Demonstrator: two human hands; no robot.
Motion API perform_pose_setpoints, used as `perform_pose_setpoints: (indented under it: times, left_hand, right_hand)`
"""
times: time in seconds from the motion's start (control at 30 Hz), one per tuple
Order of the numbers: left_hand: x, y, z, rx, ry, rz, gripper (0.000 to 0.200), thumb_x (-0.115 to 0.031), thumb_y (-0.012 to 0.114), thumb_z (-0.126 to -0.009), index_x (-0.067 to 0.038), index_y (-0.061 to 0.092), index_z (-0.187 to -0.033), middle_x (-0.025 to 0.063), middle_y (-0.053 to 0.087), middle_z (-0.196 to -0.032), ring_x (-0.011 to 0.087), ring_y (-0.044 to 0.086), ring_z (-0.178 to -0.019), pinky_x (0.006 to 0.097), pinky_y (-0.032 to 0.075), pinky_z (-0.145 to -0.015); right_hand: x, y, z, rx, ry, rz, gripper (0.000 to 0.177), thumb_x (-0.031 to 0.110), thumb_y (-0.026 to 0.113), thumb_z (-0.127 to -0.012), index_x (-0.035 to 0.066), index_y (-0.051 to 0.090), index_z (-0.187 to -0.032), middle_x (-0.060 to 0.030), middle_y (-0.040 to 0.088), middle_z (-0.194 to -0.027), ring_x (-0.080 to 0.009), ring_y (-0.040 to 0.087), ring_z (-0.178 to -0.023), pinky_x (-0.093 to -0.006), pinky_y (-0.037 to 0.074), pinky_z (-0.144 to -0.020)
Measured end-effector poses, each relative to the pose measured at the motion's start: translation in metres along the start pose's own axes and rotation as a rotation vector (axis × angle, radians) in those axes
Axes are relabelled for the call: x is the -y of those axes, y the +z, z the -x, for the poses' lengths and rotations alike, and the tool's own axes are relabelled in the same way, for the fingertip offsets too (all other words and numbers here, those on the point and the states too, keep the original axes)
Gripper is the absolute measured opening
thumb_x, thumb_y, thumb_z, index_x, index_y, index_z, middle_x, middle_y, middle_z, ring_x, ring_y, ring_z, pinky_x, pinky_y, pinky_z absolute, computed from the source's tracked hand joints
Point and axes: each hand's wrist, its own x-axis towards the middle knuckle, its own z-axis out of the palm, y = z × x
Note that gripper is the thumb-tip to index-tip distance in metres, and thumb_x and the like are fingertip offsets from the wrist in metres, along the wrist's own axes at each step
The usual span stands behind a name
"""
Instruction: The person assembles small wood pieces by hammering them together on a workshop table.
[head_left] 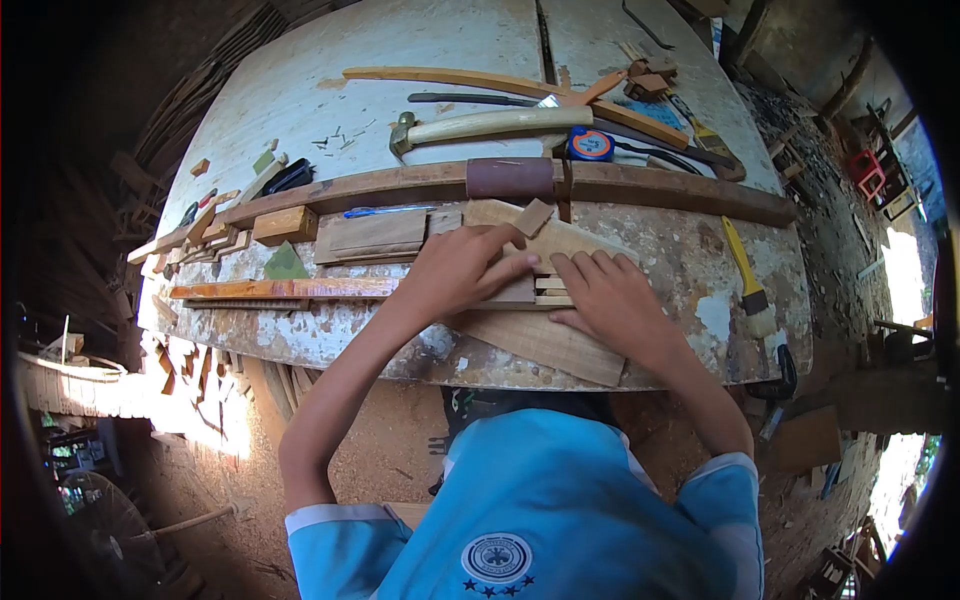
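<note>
Between my hands, near the front edge of the workbench (440, 370), lie thin wooden slats (550, 292) side by side. My left hand (465, 265) bends over the left part of these slats, its thumb and index finger pointing right. A small wooden block (531, 217) sits by its index fingertip. Over the right end of the slats my right hand (612, 300) is curled, with the thumb toward me. A flat wooden board (545, 345) lies under them at an angle. The undersides of my fingers are hidden.
Behind my hands, a long wooden beam (380, 184) crosses the bench with sandpaper (508, 179) on it. Beyond lie a hammer (490, 125) and a tape measure (590, 145). A paintbrush (745, 265) is at right; a long wood strip (285, 289) and a block (285, 225) are at left.
</note>
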Motion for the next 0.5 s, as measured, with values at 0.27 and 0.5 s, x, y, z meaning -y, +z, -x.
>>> perform_pose_setpoints:
  times: [0.27, 0.5]
  left_hand:
    - [0.001, -0.030, 0.011, -0.109, 0.245, -0.161, 0.062, -0.053, 0.067, -0.074, 0.000, 0.062, -0.105, 0.0160, 0.050, -0.094, 0.0303, 0.055, -0.084, 0.0386, 0.045, -0.069]
    - [0.010, -0.078, 0.052, -0.309, 0.313, 0.136, 0.059, -0.037, 0.074, -0.074, -0.002, 0.056, -0.119, 0.0149, 0.057, -0.102, 0.0279, 0.057, -0.092, 0.0340, 0.046, -0.075]
  right_hand:
    - [-0.016, -0.048, -0.019, 0.421, -0.016, -0.455, 0.081, 0.044, 0.074, -0.068, 0.009, 0.035, -0.130, -0.0208, 0.055, -0.103, -0.0336, 0.056, -0.099, -0.0403, 0.045, -0.083]
    - [-0.058, -0.040, -0.045, 0.736, -0.051, -1.095, 0.065, 0.045, 0.063, -0.082, 0.001, 0.046, -0.125, -0.0151, 0.056, -0.115, -0.0217, 0.055, -0.103, -0.0339, 0.044, -0.086]
